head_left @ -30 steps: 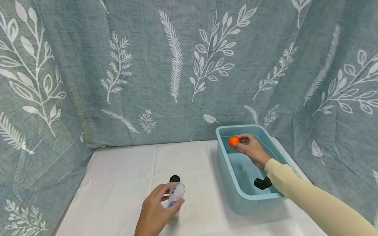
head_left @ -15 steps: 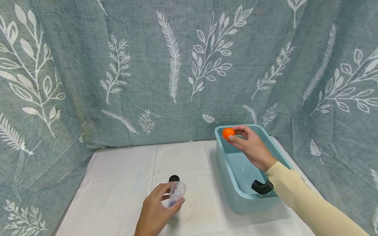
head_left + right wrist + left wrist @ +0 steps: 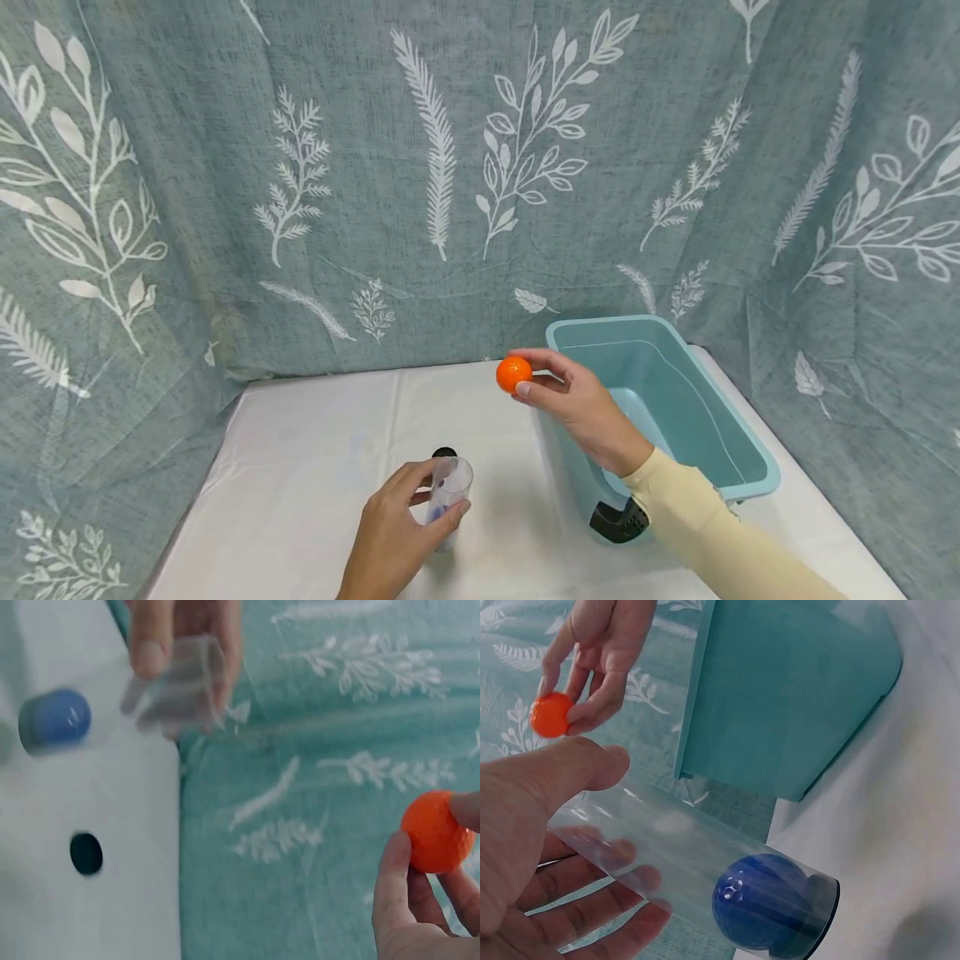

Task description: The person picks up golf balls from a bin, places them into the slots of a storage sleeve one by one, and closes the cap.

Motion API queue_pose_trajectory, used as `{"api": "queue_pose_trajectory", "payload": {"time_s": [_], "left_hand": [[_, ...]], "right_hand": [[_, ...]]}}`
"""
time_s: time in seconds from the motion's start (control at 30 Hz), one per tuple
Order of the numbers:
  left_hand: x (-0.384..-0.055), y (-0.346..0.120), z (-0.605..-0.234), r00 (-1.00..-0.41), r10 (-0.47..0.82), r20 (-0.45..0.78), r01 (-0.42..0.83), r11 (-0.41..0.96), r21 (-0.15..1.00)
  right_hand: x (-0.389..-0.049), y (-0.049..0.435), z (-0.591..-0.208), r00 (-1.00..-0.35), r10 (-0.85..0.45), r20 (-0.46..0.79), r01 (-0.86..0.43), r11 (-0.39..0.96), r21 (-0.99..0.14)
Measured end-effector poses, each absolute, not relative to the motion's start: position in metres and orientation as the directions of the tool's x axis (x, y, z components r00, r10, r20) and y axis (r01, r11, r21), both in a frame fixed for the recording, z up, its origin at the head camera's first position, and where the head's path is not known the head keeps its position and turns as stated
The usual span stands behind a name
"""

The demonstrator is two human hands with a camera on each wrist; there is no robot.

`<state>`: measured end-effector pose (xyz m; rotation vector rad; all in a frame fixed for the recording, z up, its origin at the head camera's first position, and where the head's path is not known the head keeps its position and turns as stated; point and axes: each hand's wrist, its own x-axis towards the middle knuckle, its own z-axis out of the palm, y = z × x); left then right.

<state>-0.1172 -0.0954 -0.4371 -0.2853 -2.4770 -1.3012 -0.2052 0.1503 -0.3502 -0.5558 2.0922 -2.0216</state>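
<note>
My left hand grips a clear plastic tube near its open top, thumb on one side and fingers on the other. Inside the tube's bottom end lies a blue ball, plain in the left wrist view. An orange golf ball is pinched between the thumb and fingertips of my right hand. That hand is in the air, left of the blue bin's far rim and above and to the right of the tube. Just behind the tube, a round black cap lies on the white cloth, partly hidden in the head view.
A light blue bin stands at the right of the table, partly covered by the right forearm. A black wrist camera mount hangs under that forearm. Patterned blue-grey cloth walls the back and sides.
My right hand has come up out of the bin and moved left past its rim, carrying the orange golf ball. The left hand and tube have stayed nearly still.
</note>
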Motion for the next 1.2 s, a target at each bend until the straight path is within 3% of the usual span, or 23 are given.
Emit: {"api": "queue_pose_trajectory", "payload": {"time_s": [0.23, 0.37, 0.53, 0.83, 1.2], "left_hand": [[-0.117, -0.092, -0.432, -0.945, 0.010, 0.326, 0.272, 0.578, 0.770], [-0.118, -0.093, -0.434, -0.920, 0.012, 0.392, 0.330, 0.562, 0.758], [-0.119, -0.095, -0.435, -0.883, 0.022, 0.468, 0.405, 0.540, 0.738], [-0.120, -0.094, -0.431, -0.887, 0.015, 0.461, 0.389, 0.560, 0.731], [-0.122, -0.097, -0.431, -0.902, 0.023, 0.432, 0.362, 0.588, 0.724]], "right_hand": [[-0.192, 0.124, -0.375, -0.862, -0.476, 0.177, -0.226, 0.048, -0.973], [-0.185, 0.114, -0.391, -0.827, -0.519, 0.217, -0.254, 0.000, -0.967], [-0.177, 0.106, -0.404, -0.818, -0.548, 0.176, -0.184, -0.040, -0.982], [-0.171, 0.099, -0.414, -0.792, -0.565, 0.231, -0.255, -0.037, -0.966], [-0.177, 0.106, -0.412, -0.851, -0.461, 0.251, -0.260, -0.045, -0.965]]}}
